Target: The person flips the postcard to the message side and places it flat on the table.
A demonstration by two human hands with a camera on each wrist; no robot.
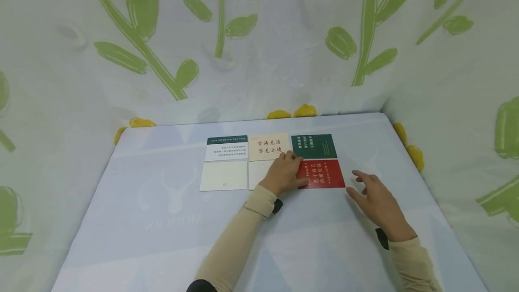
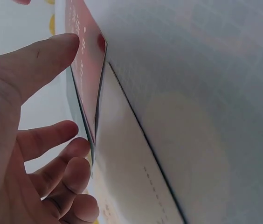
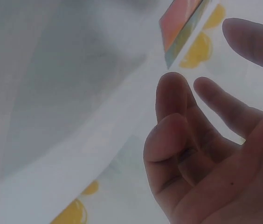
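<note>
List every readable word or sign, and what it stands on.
"May the world be soft": green-banded card; smaller lines unreadable.
"学海无涯 学无止境": cream card.
"Myself", "忠于自己 热爱生活", "Love Life": red card.
Green card: too small to read surely.
"MODERN", faint: tablecloth.
White cards: tiny marks, unreadable.
</note>
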